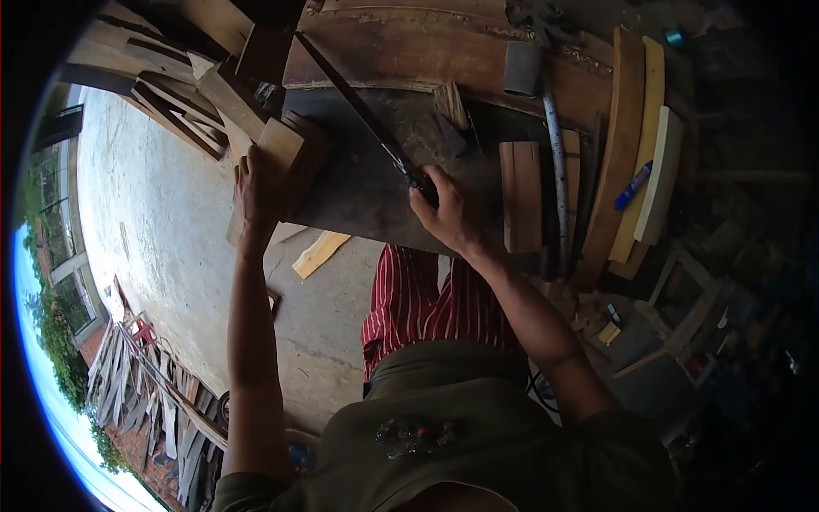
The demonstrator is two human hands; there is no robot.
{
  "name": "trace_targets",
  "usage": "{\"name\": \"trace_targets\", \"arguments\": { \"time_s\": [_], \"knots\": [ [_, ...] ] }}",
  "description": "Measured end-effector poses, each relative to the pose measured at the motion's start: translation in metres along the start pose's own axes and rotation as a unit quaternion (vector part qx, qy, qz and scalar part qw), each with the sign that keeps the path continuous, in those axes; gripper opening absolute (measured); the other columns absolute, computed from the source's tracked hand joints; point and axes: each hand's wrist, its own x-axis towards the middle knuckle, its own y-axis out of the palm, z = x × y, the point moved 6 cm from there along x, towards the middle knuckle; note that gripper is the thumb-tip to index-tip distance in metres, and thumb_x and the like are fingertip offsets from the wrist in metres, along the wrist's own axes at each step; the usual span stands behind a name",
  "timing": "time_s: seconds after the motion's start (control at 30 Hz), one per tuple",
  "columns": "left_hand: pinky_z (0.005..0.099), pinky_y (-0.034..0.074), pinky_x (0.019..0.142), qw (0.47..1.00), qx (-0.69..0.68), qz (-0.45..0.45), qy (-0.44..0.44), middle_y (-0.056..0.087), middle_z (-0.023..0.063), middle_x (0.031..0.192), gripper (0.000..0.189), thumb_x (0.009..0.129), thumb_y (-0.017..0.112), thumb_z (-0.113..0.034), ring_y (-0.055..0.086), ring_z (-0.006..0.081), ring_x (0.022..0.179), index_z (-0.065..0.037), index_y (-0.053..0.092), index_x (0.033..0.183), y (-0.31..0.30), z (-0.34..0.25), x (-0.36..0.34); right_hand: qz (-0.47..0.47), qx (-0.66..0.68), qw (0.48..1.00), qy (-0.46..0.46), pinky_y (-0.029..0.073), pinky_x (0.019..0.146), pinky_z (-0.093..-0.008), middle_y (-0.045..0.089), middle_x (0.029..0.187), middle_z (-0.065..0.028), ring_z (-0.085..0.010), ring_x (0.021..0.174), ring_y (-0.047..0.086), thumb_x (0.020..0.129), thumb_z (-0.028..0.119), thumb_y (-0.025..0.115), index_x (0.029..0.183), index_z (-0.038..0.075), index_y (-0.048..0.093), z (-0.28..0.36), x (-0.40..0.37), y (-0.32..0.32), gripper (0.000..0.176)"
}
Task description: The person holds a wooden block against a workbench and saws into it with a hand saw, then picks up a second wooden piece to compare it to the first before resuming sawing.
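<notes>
My right hand (pixel 450 209) is closed round the dark handle of a handsaw (pixel 351 101). Its long narrow blade slants up and to the left above the dark workbench (pixel 367 192). At the bench's left edge, my left hand (pixel 250 194) grips the side of a wooden block (pixel 280 147), with its fingertips on the upper edge. A long squared timber (pixel 229 98) lies just beyond that block. Shadow hides the left thumb and the underside of the block.
A reddish wood piece (pixel 521 192), a metal ruler (pixel 556 162), a curved wooden strip (pixel 621 128) and a blue marker (pixel 634 185) lie on the right. Offcuts fill the back left. A yellowish offcut (pixel 321 253) rests on the concrete floor (pixel 171 230). Scrap wood (pixel 162 410) is heaped lower left.
</notes>
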Motion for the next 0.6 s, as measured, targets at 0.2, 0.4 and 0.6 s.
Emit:
{"name": "trace_targets", "arguments": {
  "time_s": [0.2, 0.4, 0.6],
  "knots": [
    [0.0447, 0.044, 0.100, 0.955, -0.005, -0.126, 0.268, 0.055, 0.0119, 0.124, 0.091, 0.062, 0.088, -0.032, 0.054, 0.0331, 0.116, -0.010, 0.044, 0.139, -0.083, -0.146, -0.001, 0.023, -0.015, 1.000, -0.006, 0.054, 0.065, -0.0430, 0.068, 0.082, -0.0194, -0.0370, 0.077, 0.070, 0.093, 0.025, 0.063, 0.107, 0.000, 0.060, -0.006, -0.003, 0.004, 0.029],
    [0.0391, 0.040, 0.109, 0.763, -0.024, -0.019, 0.646, 0.053, 0.0032, 0.120, 0.095, 0.051, 0.091, -0.041, 0.054, 0.0222, 0.118, -0.019, 0.051, 0.134, -0.010, -0.379, -0.067, 0.004, -0.316, 0.929, -0.194, 0.057, 0.071, -0.0402, 0.070, 0.087, -0.0140, -0.0329, 0.080, 0.071, 0.098, 0.032, 0.058, 0.119, 0.005, 0.053, -0.050, -0.032, 0.058, 0.035],
    [0.0417, 0.029, 0.120, 0.678, 0.052, -0.045, 0.732, 0.050, -0.0027, 0.125, 0.072, 0.070, 0.082, -0.034, 0.049, 0.0181, 0.128, -0.032, 0.050, 0.135, 0.054, -0.498, -0.112, 0.074, -0.073, 0.994, -0.021, 0.048, 0.091, -0.0372, 0.064, 0.119, -0.0123, -0.0251, 0.113, 0.060, 0.102, 0.036, 0.051, 0.131, 0.005, 0.056, 0.002, -0.058, -0.001, 0.043]
  ]
}}
